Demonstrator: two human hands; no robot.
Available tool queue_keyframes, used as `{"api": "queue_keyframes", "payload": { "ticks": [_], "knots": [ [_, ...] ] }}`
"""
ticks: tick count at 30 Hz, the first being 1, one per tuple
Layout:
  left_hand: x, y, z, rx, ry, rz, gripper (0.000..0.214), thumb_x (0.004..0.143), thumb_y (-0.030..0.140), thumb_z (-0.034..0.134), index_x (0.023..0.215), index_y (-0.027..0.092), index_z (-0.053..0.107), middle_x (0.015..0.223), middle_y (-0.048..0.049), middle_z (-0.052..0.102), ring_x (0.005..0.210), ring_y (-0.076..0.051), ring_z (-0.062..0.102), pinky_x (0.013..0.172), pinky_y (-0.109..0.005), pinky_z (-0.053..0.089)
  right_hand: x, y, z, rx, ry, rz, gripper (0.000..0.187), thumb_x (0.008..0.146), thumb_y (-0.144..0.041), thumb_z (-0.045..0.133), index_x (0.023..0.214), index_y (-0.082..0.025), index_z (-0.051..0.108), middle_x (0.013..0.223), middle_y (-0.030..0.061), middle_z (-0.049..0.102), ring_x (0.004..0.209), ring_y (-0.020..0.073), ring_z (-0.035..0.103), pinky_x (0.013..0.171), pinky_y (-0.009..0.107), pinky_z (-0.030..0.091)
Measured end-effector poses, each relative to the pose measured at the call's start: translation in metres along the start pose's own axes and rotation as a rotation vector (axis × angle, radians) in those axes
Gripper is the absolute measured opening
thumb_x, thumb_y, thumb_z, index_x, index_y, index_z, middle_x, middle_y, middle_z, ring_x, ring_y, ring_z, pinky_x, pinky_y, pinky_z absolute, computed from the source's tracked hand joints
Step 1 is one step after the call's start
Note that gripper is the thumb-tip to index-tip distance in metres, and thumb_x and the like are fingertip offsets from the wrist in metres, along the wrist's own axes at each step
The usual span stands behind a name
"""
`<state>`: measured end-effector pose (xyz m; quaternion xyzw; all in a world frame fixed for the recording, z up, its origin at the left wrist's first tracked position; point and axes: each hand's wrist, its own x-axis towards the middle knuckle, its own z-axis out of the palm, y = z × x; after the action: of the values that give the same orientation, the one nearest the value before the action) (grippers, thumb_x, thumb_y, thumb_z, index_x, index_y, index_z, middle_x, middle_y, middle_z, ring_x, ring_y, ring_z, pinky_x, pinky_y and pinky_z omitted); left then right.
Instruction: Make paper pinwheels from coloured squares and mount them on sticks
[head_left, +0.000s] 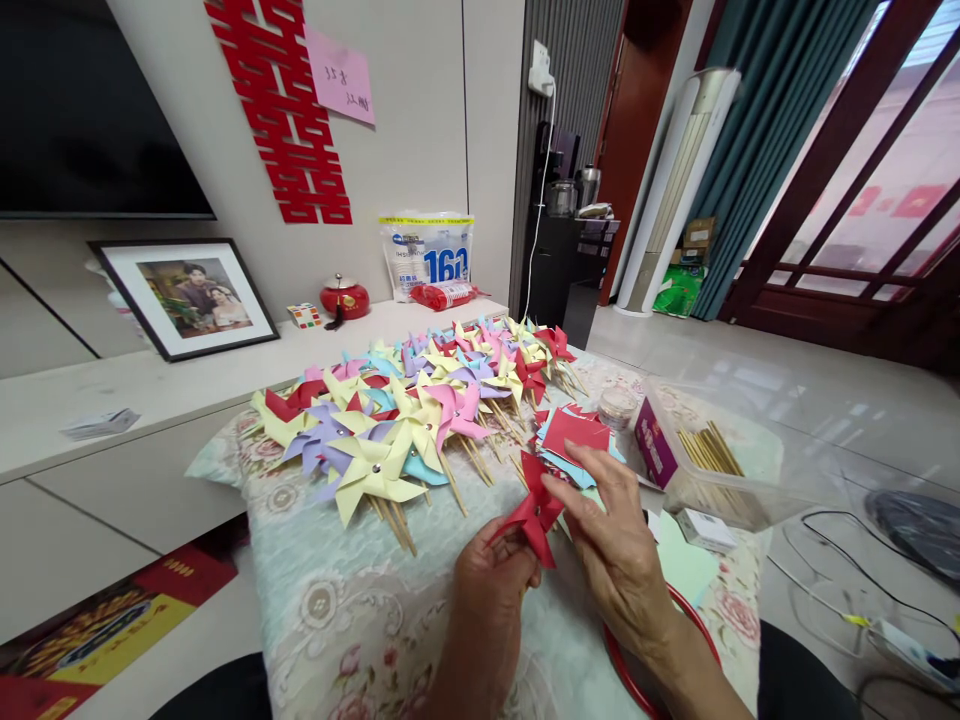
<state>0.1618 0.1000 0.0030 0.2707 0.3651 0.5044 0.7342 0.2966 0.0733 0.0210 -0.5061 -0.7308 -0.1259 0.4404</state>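
Observation:
A red paper pinwheel [537,510] is gripped between the thumb and fingers of my left hand [495,565], above the tablecloth. My right hand [615,530] reaches over from the right with its fingers stretched out, the fingertips at the pinwheel's upper right blade. Just behind lies a stack of paper squares [574,435], red on top with blue beneath. Many finished pinwheels [379,468] in yellow, purple, pink, red and blue lie on their wooden sticks to the left and back. Whether the red pinwheel has a stick is hidden by my left hand.
A clear plastic box [667,490] of wooden sticks [709,452] stands on the right, near a small white box [706,530] and light green paper [686,565]. A red ring-shaped edge [622,660] shows under my right wrist. A white cabinet [172,390] borders the table [337,610].

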Motion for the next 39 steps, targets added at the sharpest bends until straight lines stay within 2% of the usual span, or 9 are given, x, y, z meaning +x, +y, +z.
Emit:
{"api": "queue_keyframes", "payload": {
  "ticks": [3,9,13,18,23,26,31,35,39],
  "knots": [
    [0.000,-0.001,0.001,0.035,0.014,0.010,0.018,0.050,0.007,0.067,0.066,0.014,0.069,0.053,0.0040,0.061,0.049,-0.009,0.044,0.048,-0.021,0.036,0.001,-0.002,0.002,-0.025,-0.017,-0.068,0.049,0.093,0.002,0.044,0.130,-0.026,0.061,0.149,0.0145,0.045,0.134,0.0331,0.040,0.104,0.062,0.037],
    [-0.001,-0.003,0.001,0.030,0.005,0.010,0.021,0.048,0.007,0.067,0.068,0.014,0.071,0.051,0.0050,0.062,0.048,-0.008,0.045,0.047,-0.020,0.036,0.001,-0.002,0.004,-0.074,-0.051,-0.106,0.041,0.094,0.000,0.046,0.122,-0.021,0.065,0.146,0.0187,0.046,0.130,0.0365,0.040,0.097,0.064,0.040],
    [-0.001,-0.004,0.000,0.020,-0.002,0.021,0.017,0.050,0.007,0.066,0.065,0.014,0.070,0.050,0.0051,0.060,0.047,-0.008,0.044,0.046,-0.020,0.036,-0.001,0.000,0.005,-0.100,-0.085,-0.092,0.038,0.096,-0.002,0.045,0.120,-0.023,0.065,0.149,0.0152,0.045,0.132,0.0361,0.038,0.099,0.064,0.037],
    [-0.001,0.001,0.001,-0.084,-0.002,0.006,0.022,0.053,0.005,0.074,0.073,0.014,0.073,0.060,0.0009,0.069,0.052,-0.009,0.053,0.050,-0.020,0.040,-0.002,-0.006,0.001,-0.027,-0.046,-0.005,0.047,0.097,-0.006,0.045,0.140,-0.024,0.051,0.152,0.0146,0.040,0.137,0.0325,0.037,0.108,0.061,0.033],
    [-0.004,0.008,0.006,-0.276,0.027,-0.055,0.041,0.047,0.000,0.078,0.085,0.017,0.078,0.087,-0.0072,0.080,0.070,-0.015,0.069,0.062,-0.022,0.051,-0.001,-0.014,0.002,0.043,-0.081,0.117,0.061,0.096,-0.031,0.058,0.152,-0.020,0.036,0.158,0.0156,0.033,0.143,0.0361,0.030,0.114,0.062,0.027],
    [-0.007,0.011,0.010,-0.306,0.037,-0.064,0.039,0.046,0.000,0.079,0.081,0.017,0.078,0.083,-0.0064,0.080,0.071,-0.016,0.071,0.066,-0.023,0.054,-0.002,-0.014,0.006,0.047,-0.114,0.142,0.068,0.094,-0.034,0.060,0.154,-0.020,0.033,0.159,0.0148,0.032,0.144,0.0361,0.029,0.115,0.062,0.027],
    [-0.011,0.010,0.014,-0.282,0.025,-0.043,0.033,0.048,0.002,0.081,0.078,0.016,0.078,0.073,-0.0034,0.078,0.066,-0.013,0.070,0.066,-0.020,0.055,-0.003,-0.012,0.009,0.050,-0.111,0.147,0.065,0.094,-0.028,0.058,0.154,-0.022,0.033,0.157,0.0135,0.037,0.143,0.0341,0.032,0.113,0.060,0.030],
    [-0.013,0.007,0.014,-0.250,0.005,-0.050,0.031,0.049,0.004,0.082,0.078,0.015,0.078,0.073,-0.0041,0.078,0.067,-0.014,0.071,0.068,-0.021,0.056,-0.001,-0.012,0.009,0.059,-0.091,0.150,0.064,0.094,-0.024,0.058,0.153,-0.021,0.034,0.156,0.0136,0.040,0.142,0.0325,0.034,0.114,0.059,0.031],
    [-0.009,0.007,0.009,-0.291,0.025,-0.059,0.038,0.049,0.003,0.083,0.084,0.017,0.078,0.084,-0.0059,0.079,0.078,-0.018,0.072,0.073,-0.025,0.056,-0.002,-0.013,0.007,0.098,-0.070,0.152,0.065,0.094,-0.030,0.060,0.153,-0.019,0.034,0.155,0.0143,0.041,0.142,0.0321,0.035,0.115,0.056,0.031]
  ]
}}
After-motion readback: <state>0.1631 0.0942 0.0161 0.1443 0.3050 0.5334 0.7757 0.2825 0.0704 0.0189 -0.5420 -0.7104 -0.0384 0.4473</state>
